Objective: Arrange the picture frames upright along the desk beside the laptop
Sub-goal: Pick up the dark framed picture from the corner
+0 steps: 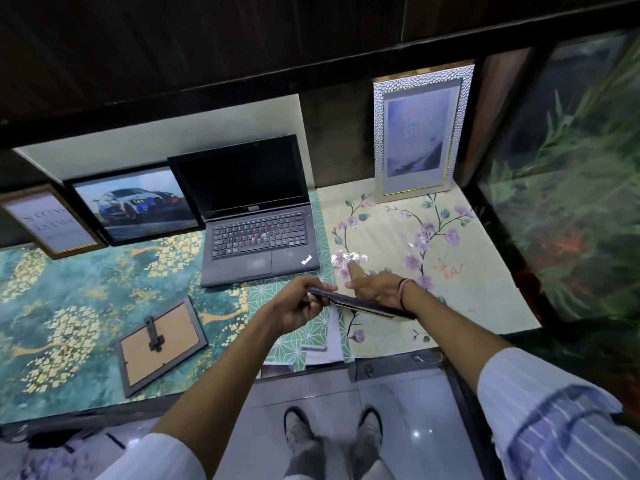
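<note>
An open black laptop (258,216) sits mid-desk. Left of it a car picture frame (136,204) and a gold-edged text frame (52,221) lean upright against the back wall. A tall silver frame (419,133) stands upright at the back right. A grey frame (162,344) lies face down near the front edge, its stand showing. Both hands hold a thin dark frame (360,303) seen edge-on, nearly flat above the desk in front of the laptop. My left hand (298,306) grips its left end; my right hand (374,284) lies on its right part, forefinger extended.
The desk (69,289) carries teal-and-gold patterned paper on the left and cream floral paper (450,271) on the right. A dark shelf overhangs the back. A glass panel with greenery (571,185) bounds the right side. My shoes stand on the tiled floor below.
</note>
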{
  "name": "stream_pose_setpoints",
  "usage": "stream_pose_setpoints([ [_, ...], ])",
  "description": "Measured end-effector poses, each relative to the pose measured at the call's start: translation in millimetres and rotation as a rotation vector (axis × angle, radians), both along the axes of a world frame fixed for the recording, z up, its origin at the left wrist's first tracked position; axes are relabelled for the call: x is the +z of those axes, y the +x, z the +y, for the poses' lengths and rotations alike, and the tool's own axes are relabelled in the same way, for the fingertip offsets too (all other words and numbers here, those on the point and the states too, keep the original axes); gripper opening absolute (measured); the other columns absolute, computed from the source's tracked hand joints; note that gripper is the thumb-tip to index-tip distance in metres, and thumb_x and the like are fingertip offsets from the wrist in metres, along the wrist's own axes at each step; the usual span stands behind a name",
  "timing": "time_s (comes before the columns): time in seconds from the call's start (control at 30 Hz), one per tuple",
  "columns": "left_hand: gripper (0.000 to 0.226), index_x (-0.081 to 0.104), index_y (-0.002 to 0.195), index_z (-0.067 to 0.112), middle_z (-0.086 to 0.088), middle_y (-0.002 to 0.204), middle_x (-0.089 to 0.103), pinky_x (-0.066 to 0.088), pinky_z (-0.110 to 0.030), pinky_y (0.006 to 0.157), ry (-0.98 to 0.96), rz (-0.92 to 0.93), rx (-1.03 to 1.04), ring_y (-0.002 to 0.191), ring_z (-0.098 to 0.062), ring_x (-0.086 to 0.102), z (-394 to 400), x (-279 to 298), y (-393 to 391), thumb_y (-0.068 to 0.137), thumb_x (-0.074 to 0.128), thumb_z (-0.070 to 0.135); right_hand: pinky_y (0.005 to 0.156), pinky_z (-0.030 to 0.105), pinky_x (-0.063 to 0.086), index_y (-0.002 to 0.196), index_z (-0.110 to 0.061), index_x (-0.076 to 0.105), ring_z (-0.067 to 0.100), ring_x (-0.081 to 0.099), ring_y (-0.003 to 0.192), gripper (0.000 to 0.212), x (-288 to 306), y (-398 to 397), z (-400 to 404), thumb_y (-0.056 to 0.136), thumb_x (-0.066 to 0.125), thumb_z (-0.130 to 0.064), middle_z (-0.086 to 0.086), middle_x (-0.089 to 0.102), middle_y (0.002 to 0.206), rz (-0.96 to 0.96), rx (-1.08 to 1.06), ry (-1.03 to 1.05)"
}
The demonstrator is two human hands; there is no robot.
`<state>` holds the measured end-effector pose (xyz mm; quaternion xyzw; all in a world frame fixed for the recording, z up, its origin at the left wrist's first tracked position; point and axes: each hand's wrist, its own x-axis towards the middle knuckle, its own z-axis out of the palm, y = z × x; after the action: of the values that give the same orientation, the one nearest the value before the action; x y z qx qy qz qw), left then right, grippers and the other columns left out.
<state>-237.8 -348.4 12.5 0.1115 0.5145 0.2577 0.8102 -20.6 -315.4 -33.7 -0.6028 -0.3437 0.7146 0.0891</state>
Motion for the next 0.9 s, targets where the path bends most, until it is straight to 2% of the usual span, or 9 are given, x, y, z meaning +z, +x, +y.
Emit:
stream_pose_setpoints([
  [0.07, 0.025, 0.065, 0.106, -0.01, -0.015, 0.07, 0.056, 0.048, -0.015, 0.036, -0.023, -0.057, 0.085, 0.039, -0.005, 0.045, 5, -3, 1, 0.094, 0.048, 0.004, 0.061, 0.023, 0.038, 0.077, -0.017, 0.059, 0.011, 0.046, 0.06, 0.023, -1, 14, 9, 0.087, 0.072, -0.033, -0.001, 0.054, 0.061, 0.022, -0.023, 0.021],
  [0.2, 0.017, 0.057, 0.103, -0.003, -0.021, 0.07, 0.059, 0.057, -0.021, 0.044, -0.037, -0.135, 0.22, 0.04, -0.009, 0.056, 21, -4, 12, 0.099, 0.05, 0.011, 0.082, 0.027, 0.055, 0.084, -0.012, 0.066, 0.012, 0.06, 0.069, 0.045, 24, 32, 9, 0.078, 0.07, -0.056, 0.005, 0.066, 0.086, -0.083, 0.096, 0.096],
  [0.3, 0.024, 0.057, 0.102, -0.005, -0.022, 0.081, 0.06, 0.063, -0.03, 0.053, -0.001, -0.134, 0.228, 0.051, -0.017, 0.064, 35, -4, 21, 0.101, 0.053, 0.018, 0.082, 0.008, 0.048, 0.101, -0.004, 0.063, 0.018, 0.052, 0.084, 0.028, 72, 28, -3, 0.103, 0.04, -0.02, 0.012, 0.058, 0.114, 0.021, -0.223, 0.165],
  [0.37, 0.032, 0.058, 0.109, -0.008, -0.022, 0.086, 0.061, 0.065, -0.035, 0.061, 0.033, -0.119, 0.192, 0.063, -0.021, 0.065, 43, -5, 27, 0.102, 0.054, 0.022, 0.112, 0.03, 0.033, 0.122, -0.001, 0.062, 0.033, 0.054, 0.117, 0.049, 44, 42, 8, 0.106, 0.025, -0.029, 0.02, 0.048, 0.144, 0.211, -0.449, -0.041],
  [0.43, 0.041, 0.058, 0.12, -0.01, -0.023, 0.089, 0.062, 0.066, -0.039, 0.069, 0.065, -0.095, 0.162, 0.073, -0.024, 0.064, 52, -8, 31, 0.101, 0.056, 0.026, 0.117, 0.048, 0.028, 0.098, -0.002, 0.077, 0.037, 0.061, 0.106, 0.054, -5, 53, 25, 0.101, 0.034, -0.035, 0.02, 0.072, 0.108, 0.322, -0.519, -0.083],
  [0.5, 0.052, 0.054, 0.131, -0.009, -0.024, 0.093, 0.063, 0.065, -0.043, 0.076, 0.087, -0.052, 0.137, 0.075, -0.026, 0.065, 60, -14, 34, 0.101, 0.057, 0.033, 0.106, 0.053, 0.041, 0.077, -0.008, 0.081, 0.032, 0.069, 0.082, 0.037, -12, 61, 24, 0.087, 0.055, -0.033, 0.014, 0.076, 0.083, 0.323, -0.455, -0.069],
  [0.67, 0.06, 0.052, 0.138, -0.004, -0.021, 0.09, 0.065, 0.064, -0.045, 0.082, 0.109, 0.027, 0.114, 0.072, -0.025, 0.066, 64, -32, 36, 0.103, 0.05, 0.044, 0.106, 0.052, 0.046, 0.13, -0.012, 0.064, 0.034, 0.062, 0.118, 0.042, -39, 82, 15, 0.097, 0.056, -0.037, 0.017, 0.063, 0.13, 0.382, -0.401, 0.058],
  [0.8, 0.055, 0.06, 0.129, 0.001, -0.018, 0.086, 0.063, 0.062, -0.048, 0.087, 0.166, 0.145, 0.06, 0.066, -0.022, 0.064, 60, -43, 33, 0.103, 0.049, 0.048, 0.096, 0.044, 0.051, 0.12, -0.023, 0.069, 0.024, 0.064, 0.109, 0.038, -45, 89, -17, 0.094, 0.056, -0.048, 0.006, 0.069, 0.118, 0.279, -0.614, 0.179],
  [0.9, 0.041, 0.063, 0.124, 0.005, -0.016, 0.083, 0.062, 0.058, -0.052, 0.094, 0.2, 0.264, 0.018, 0.069, -0.024, 0.061, 49, -53, 30, 0.103, 0.044, 0.036, 0.093, 0.039, 0.049, 0.108, -0.022, 0.074, 0.022, 0.065, 0.107, 0.029, -48, 82, -49, 0.096, 0.052, -0.036, 0.003, 0.073, 0.11, 0.225, -0.662, 0.323],
])
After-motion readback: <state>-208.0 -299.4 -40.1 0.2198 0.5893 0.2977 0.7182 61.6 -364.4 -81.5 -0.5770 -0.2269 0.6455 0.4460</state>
